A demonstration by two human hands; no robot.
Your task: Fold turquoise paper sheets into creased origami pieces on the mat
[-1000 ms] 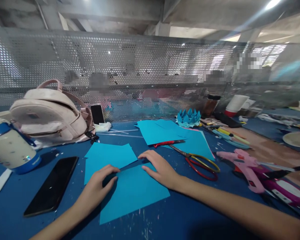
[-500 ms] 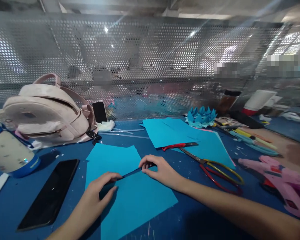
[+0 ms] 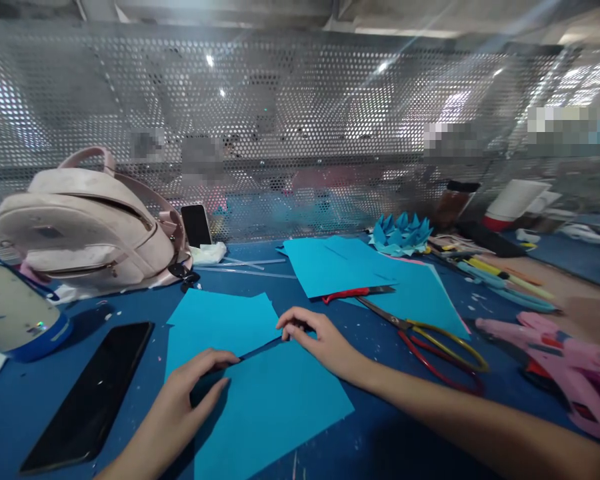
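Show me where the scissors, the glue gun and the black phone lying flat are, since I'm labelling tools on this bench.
scissors (image 3: 443,357): head view, on the red and yellow handle loops.
glue gun (image 3: 540,347): head view, on the pink body.
black phone (image 3: 93,397): head view, on the middle of the dark screen.

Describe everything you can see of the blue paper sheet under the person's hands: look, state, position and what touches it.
The blue paper sheet is thin, plain, bright blue, and lies flat on the dark blue table, turned at an angle. Its far edge shows as a dark line, slightly raised. The left hand touches that edge with its fingertips; the right hand pinches it at the far corner. A second blue sheet lies just beyond, meeting it along that edge.
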